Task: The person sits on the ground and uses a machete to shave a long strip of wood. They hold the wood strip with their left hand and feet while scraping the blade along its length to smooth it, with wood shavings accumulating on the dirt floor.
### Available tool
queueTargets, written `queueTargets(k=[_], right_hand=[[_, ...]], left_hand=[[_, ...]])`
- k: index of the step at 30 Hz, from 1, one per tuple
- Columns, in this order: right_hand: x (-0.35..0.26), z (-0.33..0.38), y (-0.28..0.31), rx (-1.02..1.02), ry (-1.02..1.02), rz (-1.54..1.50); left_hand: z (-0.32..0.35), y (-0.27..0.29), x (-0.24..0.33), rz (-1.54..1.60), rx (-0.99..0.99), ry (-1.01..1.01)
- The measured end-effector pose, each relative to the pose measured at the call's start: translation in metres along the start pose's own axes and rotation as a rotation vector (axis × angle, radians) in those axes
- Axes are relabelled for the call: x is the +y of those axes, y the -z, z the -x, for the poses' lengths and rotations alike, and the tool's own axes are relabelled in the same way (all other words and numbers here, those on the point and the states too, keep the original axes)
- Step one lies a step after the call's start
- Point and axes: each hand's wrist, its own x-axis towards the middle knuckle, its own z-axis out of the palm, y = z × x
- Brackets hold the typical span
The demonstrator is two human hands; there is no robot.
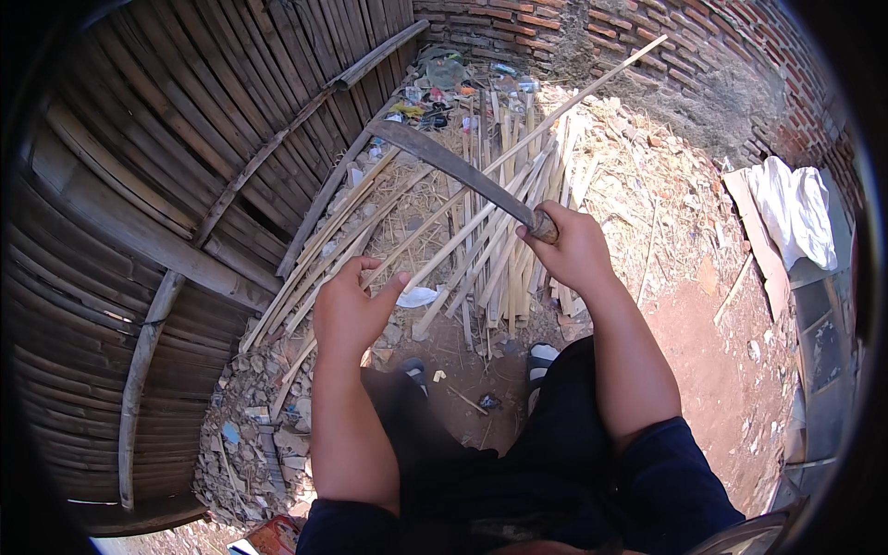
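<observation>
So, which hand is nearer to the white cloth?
Right. The right hand, gripping the machete, is left of the white cloth; the left hand is farther left, near the pale strips.

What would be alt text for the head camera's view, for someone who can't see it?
A right hand grips a long curved knife. The open left hand is near wooden strips heaped beside a slatted wall.

Dull metal blade (458,170), worn wooden handle (545,227), matt wooden strips (512,277), rough brick wall (712,46), weathered wooden slats (139,102)
</observation>
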Motion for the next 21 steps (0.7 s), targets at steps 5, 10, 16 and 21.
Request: queueTargets(k=[5,10,16,21], right_hand=[[-0.019,0.003,-0.002,-0.031,0.050,0.064],[-0.050,-0.006,-0.011,-0.154,0.215,0.121],[-0.004,-0.031,0.009,0.097,-0.121,-0.081],[-0.001,-0.011,0.003,-0.146,0.011,-0.063]], left_hand=[[-0.008,0.001,0.004,0.029,-0.007,0.020],[-0.011,0.003,-0.007,0.032,0.019,-0.007],[0.000,0.012,-0.005,-0.007,0.018,0.023],[-0.001,0.001,-0.006,-0.010,-0.013,-0.005]])
